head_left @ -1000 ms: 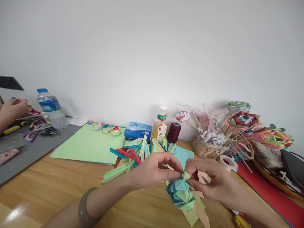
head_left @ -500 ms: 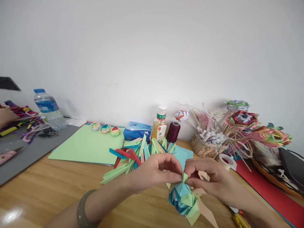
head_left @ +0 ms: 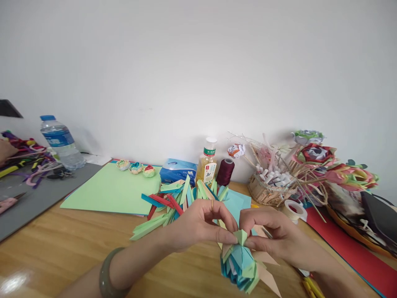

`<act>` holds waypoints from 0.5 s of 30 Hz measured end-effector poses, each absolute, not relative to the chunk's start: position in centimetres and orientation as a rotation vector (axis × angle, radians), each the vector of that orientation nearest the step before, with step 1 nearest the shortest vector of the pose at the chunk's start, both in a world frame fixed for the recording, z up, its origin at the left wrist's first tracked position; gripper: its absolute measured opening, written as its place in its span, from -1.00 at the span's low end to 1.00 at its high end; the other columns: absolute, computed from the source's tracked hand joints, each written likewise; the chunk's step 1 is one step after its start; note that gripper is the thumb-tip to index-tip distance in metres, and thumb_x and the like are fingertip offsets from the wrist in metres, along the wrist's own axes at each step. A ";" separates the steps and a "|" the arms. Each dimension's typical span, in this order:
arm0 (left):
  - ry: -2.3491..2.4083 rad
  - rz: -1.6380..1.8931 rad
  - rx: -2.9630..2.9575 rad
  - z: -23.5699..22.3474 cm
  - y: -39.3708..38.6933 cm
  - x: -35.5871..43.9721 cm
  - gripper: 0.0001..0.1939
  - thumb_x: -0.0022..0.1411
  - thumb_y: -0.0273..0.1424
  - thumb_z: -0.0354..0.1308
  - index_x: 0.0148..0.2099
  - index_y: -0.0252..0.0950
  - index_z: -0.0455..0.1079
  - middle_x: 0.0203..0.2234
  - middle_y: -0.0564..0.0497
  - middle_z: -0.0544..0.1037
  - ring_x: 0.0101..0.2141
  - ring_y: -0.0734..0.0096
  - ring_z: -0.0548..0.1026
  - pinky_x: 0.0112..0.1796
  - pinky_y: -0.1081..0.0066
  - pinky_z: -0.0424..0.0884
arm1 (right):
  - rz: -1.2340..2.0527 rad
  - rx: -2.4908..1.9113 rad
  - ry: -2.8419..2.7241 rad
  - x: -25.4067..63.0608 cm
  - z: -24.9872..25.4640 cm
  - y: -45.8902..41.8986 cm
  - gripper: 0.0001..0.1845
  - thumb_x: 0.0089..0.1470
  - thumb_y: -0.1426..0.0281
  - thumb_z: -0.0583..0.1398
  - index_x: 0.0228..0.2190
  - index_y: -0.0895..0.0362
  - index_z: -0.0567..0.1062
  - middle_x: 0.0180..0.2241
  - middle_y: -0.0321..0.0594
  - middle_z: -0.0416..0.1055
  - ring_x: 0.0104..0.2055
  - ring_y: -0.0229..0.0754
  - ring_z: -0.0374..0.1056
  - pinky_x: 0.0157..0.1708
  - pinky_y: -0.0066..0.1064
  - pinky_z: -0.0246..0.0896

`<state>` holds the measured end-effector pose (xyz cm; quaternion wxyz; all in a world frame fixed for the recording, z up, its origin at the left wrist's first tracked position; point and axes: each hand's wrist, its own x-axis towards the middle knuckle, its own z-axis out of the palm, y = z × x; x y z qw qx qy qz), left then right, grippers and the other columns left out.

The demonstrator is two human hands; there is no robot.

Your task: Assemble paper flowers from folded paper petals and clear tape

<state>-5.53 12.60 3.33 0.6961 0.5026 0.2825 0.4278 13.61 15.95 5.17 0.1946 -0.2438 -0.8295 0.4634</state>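
A folded paper flower [head_left: 238,267] in blue, green and peach hangs tilted between my hands, low in the head view. My left hand [head_left: 207,225] pinches a light green petal at its top from the left, thumb and forefinger together. From the right, my right hand [head_left: 269,231] pinches the same petal between thumb and forefinger. Its lower petals spread below my fingers, and peach strips stick out to the right. Just behind my hands lies a pile of folded paper strips [head_left: 169,207] in green, red and blue.
A tissue pack [head_left: 178,170], a drink bottle [head_left: 207,159] and a dark thread spool [head_left: 225,171] stand at the back. Right are a basket [head_left: 263,192], tape [head_left: 293,209] and yellow-handled scissors [head_left: 312,286]. Green paper [head_left: 108,190] and a water bottle [head_left: 62,140] are left, near another person's hand [head_left: 6,151].
The green petal at the flower's top has spread wider between my fingertips. The flower has turned slightly, and both hands stay pinched on it.
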 end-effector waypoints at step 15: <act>0.789 0.901 1.182 3.9 12.1 -5.5 -0.78 -0.13 -0.45 0.33 -0.43 -0.36 0.35 -0.52 0.10 0.41 -0.49 0.59 0.34 -0.42 0.52 0.24 | 1.340 -0.635 -2.278 13.4 4.6 16.1 -0.77 0.03 0.26 0.20 -0.53 0.16 0.44 -0.56 -0.31 0.33 -0.50 -0.31 0.24 -0.48 -0.49 0.19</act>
